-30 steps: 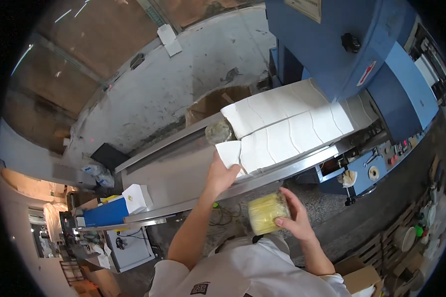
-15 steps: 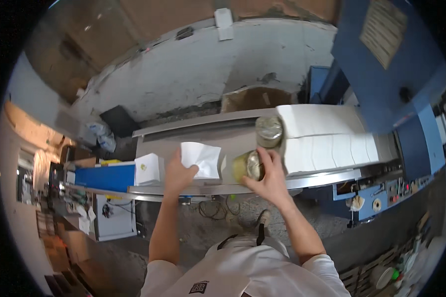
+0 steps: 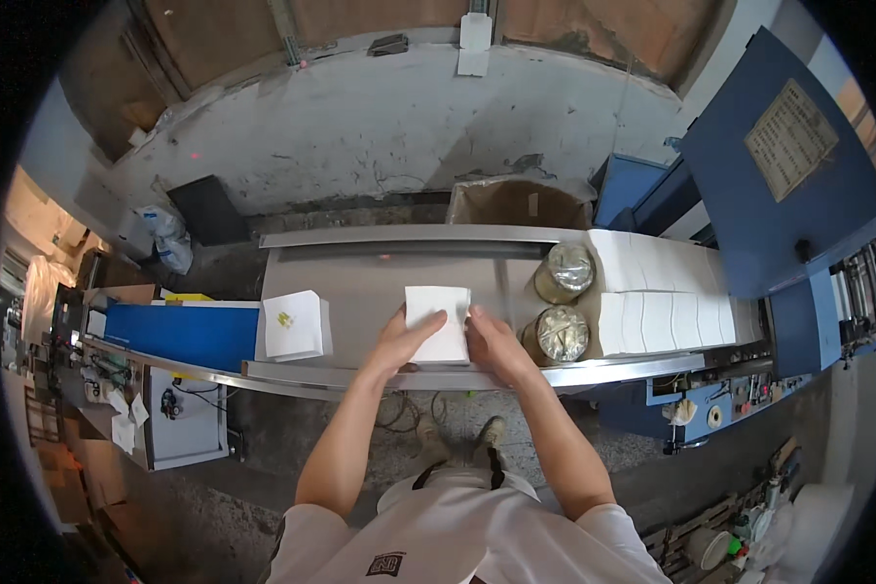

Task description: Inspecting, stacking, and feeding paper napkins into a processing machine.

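A squared stack of white paper sheets (image 3: 440,319) sits between my two hands over the near half of the metal table. My left hand (image 3: 399,346) grips its left side, the thumb lying across the top and the fingers mostly hidden. Against the right edge of the stack is my right hand (image 3: 496,343), closed along it with its fingertips partly hidden. To the right stand two round jar-like weights wrapped in shiny clear film, a far weight (image 3: 565,271) and a near weight (image 3: 562,334), both apart from my hands.
Rows of white paper stacks (image 3: 652,321) lie at the right, beside a blue machine (image 3: 769,185). At the left, a white stack with a yellowish mark (image 3: 293,324) sits next to a blue surface (image 3: 185,336). A cardboard box (image 3: 521,202) stands behind the metal table (image 3: 360,265).
My right hand has let go of the near weight, now standing by the paper rows, and has moved to the stack. The white paper has shifted right and now sits upright and squared between both hands.
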`<state>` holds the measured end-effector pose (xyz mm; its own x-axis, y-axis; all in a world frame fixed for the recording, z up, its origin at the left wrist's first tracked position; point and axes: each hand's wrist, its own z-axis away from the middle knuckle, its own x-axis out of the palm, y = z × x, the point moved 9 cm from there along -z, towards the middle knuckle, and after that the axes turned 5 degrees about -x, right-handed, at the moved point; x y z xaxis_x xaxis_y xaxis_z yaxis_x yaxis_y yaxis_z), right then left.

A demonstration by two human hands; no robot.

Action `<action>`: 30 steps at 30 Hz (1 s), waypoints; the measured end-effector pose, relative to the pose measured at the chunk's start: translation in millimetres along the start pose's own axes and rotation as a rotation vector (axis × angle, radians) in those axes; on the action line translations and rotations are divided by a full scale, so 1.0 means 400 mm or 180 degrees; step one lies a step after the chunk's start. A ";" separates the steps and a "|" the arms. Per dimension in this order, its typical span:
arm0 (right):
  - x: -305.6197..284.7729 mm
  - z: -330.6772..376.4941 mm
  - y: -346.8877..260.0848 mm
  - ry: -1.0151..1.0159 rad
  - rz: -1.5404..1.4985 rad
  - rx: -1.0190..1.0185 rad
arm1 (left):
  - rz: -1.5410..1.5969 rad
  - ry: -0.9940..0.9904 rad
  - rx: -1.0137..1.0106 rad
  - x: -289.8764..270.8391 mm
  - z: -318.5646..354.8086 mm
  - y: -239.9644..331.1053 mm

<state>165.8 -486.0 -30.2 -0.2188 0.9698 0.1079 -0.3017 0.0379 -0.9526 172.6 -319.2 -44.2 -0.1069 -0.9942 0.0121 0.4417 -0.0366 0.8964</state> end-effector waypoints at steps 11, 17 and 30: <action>0.119 0.105 -0.170 0.0279 0.0040 -0.1705 | 0.0819 -0.0365 0.1700 0.002 0.135 0.127; 0.131 0.149 -0.248 0.0559 0.0843 -0.2063 | 0.0870 -0.0486 0.2096 0.011 0.197 0.217; 0.134 0.145 -0.329 0.0922 0.1492 -0.2197 | 0.1013 -0.0331 0.2157 0.038 0.164 0.216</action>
<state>140.0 -453.1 117.2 0.0925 0.9414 -0.3243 0.4082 -0.3329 -0.8501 150.5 -330.8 62.5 -0.1642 -0.9305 0.3276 -0.1755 0.3543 0.9185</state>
